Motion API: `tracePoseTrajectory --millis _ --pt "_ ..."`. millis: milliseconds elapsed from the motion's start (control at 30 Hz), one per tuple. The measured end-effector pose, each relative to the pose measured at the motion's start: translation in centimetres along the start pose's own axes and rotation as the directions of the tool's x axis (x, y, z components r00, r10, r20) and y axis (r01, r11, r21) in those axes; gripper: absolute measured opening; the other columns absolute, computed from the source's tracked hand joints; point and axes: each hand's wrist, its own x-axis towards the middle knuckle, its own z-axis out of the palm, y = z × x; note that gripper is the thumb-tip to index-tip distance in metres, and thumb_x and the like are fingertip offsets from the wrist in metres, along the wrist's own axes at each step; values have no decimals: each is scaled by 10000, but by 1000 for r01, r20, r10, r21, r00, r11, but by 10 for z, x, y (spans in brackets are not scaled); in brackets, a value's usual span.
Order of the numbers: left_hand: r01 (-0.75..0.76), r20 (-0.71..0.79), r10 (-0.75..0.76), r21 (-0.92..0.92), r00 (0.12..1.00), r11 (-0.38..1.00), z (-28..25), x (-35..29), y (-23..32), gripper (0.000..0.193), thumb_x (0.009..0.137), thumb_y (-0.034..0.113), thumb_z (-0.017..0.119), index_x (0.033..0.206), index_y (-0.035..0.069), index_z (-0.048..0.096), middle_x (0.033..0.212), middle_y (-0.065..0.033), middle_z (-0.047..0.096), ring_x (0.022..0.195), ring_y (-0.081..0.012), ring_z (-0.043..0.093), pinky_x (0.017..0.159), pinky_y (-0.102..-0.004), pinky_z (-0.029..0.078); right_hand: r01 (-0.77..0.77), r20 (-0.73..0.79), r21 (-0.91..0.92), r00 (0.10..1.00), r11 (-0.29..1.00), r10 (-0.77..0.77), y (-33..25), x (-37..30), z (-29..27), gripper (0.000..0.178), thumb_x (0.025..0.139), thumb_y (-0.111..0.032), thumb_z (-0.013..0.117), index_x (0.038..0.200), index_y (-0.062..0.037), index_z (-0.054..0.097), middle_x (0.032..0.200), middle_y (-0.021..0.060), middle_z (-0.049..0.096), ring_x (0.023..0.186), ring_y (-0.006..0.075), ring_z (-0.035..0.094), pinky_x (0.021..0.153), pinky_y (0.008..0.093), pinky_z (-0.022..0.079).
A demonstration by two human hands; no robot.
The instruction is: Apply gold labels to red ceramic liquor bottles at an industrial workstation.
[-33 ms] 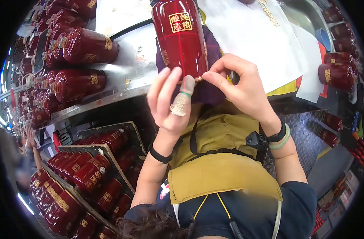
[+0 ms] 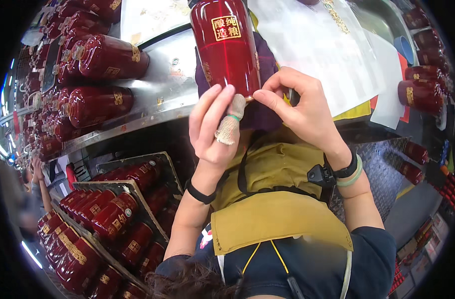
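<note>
A glossy dark red bottle (image 2: 226, 55) with a gold square label lies on a dark purple cloth (image 2: 268, 60) at the table's edge, its base toward me. My left hand (image 2: 213, 122) is at the base with its fingers stretched out. A cloth finger cover (image 2: 231, 119), tied with a green band, sits on its index finger, and the tip touches or nearly touches the bottle's bottom edge. My right hand (image 2: 299, 107) pinches at the lower right edge of the base, thumb tip against it. Its other fingers are curled and partly hidden.
Several red bottles (image 2: 113, 57) lie on the metal table (image 2: 162, 65) at left. White sheets (image 2: 317, 55) cover its right part, near a blue cup (image 2: 402, 49). Below left, wooden crates (image 2: 137, 199) hold more bottles. Another person's arm (image 2: 40, 179) shows at far left.
My left hand has shifted slightly to the right, and its covered index finger has moved along the bottle's base toward my right thumb. The right hand and the bottle look unchanged.
</note>
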Motion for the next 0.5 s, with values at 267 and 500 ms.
tracePoseTrajectory --millis 267,500 --pt "192 -102 -203 -110 974 975 4 -21 -8 351 812 -111 794 1145 -86 687 1138 -170 722 1034 -293 706 908 -377 587 -173 -58 82 982 982 178 -3 1 -1 155 868 -111 789 875 5 686 703 -5 571 657 81 458 599 264 411" --pt "212 -72 -216 -67 974 975 3 -20 -5 378 835 -109 776 1196 -73 667 1163 -170 714 1048 -273 700 938 -355 569 -282 21 210 959 936 284 -4 0 11 253 838 -181 836 906 -11 662 762 -6 581 705 74 490 644 245 428"
